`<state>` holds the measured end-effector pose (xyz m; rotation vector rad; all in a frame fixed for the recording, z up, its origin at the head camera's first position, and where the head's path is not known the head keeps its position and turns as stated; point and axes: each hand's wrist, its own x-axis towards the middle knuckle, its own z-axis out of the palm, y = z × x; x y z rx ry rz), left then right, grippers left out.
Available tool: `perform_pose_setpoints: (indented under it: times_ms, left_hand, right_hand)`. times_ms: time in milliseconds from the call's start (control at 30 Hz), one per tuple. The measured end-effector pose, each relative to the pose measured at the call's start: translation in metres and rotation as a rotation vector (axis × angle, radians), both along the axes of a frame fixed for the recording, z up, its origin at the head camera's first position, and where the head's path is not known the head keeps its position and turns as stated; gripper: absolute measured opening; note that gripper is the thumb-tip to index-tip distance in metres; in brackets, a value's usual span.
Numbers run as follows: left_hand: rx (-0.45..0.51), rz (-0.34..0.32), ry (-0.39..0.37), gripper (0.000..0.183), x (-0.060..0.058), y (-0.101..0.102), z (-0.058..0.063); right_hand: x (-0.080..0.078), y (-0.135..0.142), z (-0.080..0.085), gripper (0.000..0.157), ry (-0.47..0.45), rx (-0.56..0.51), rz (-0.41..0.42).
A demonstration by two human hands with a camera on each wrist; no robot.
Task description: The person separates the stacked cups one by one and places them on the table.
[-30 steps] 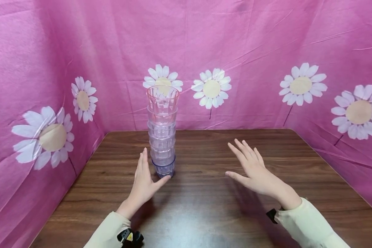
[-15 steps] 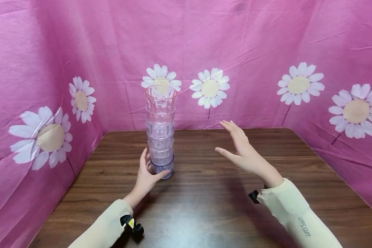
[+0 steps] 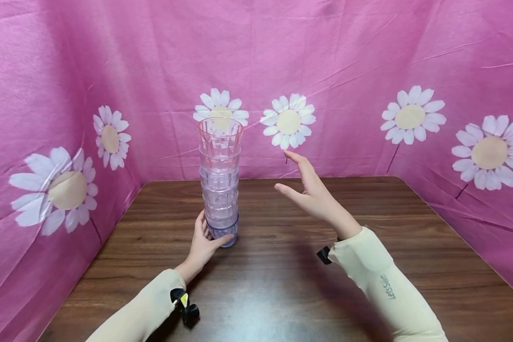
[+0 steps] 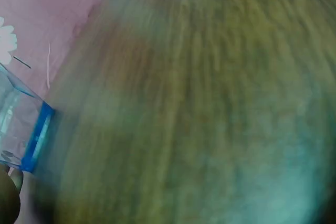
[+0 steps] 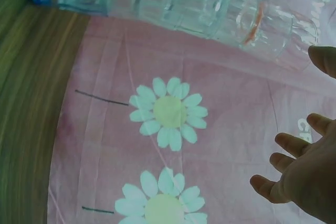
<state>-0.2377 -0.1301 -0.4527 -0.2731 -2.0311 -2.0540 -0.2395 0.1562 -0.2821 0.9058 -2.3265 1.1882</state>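
Observation:
A tall stack of clear plastic cups (image 3: 219,190) stands upright on the table, left of the middle. Its top cup (image 3: 220,130) has a pinkish-orange rim, several see-through ones sit below, and the lowest cup (image 3: 221,231) is blue. My left hand (image 3: 201,247) grips that blue cup low down, thumb across the near side, fingers partly hidden behind it. The blue base (image 4: 38,137) shows at the left edge of the left wrist view. My right hand (image 3: 314,194) is raised in the air to the right of the stack, fingers extended and thumb apart, holding nothing.
The brown wood-grain table (image 3: 273,285) carries the stack. Pink cloth (image 3: 333,57) printed with white daisies hangs behind it and on both sides. Each sleeve has a small black wrist camera (image 3: 191,313).
My left hand's thumb and fingers have come round the blue bottom cup. My right hand has risen and moved left toward the stack. The stack stays standing in place.

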Motion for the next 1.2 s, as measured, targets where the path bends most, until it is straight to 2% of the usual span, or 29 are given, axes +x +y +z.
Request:
perform_pose_setpoints:
  times_ms: [100, 233, 333, 467, 633, 800, 933, 1200]
  left_hand:
    - [0.02, 0.011, 0.033, 0.1, 0.0, 0.0, -0.007]
    - [0.029, 0.027, 0.096, 0.094, 0.0, 0.002, -0.013]
    - [0.026, 0.033, 0.061, 0.087, 0.0, 0.002, -0.012]
    - [0.006, 0.045, -0.026, 0.083, -0.001, 0.003, -0.009]
    - [-0.003, 0.053, -0.016, 0.078, 0.001, 0.004, -0.009]
    - [0.002, 0.043, -0.014, 0.076, 0.002, 0.004, -0.012]
    - [0.018, 0.033, -0.04, 0.076, 0.0, 0.003, -0.012]
    - [0.016, 0.041, -0.045, 0.074, 0.0, 0.003, -0.012]
  right_hand:
    - [-0.005, -0.006, 0.004, 0.073, -0.024, -0.067, 0.023]
    - [-0.013, -0.014, 0.011, 0.072, -0.1, -0.162, 0.052]
    - [-0.018, -0.023, 0.018, 0.07, -0.16, -0.253, 0.095]
    - [-0.027, -0.037, 0.025, 0.068, -0.205, -0.37, 0.162]
    - [-0.035, -0.054, 0.032, 0.072, -0.251, -0.46, 0.222]
    - [-0.042, -0.071, 0.041, 0.077, -0.291, -0.529, 0.253]
    - [-0.046, -0.083, 0.05, 0.083, -0.313, -0.567, 0.277]
    - [-0.05, -0.102, 0.061, 0.092, -0.345, -0.555, 0.262]
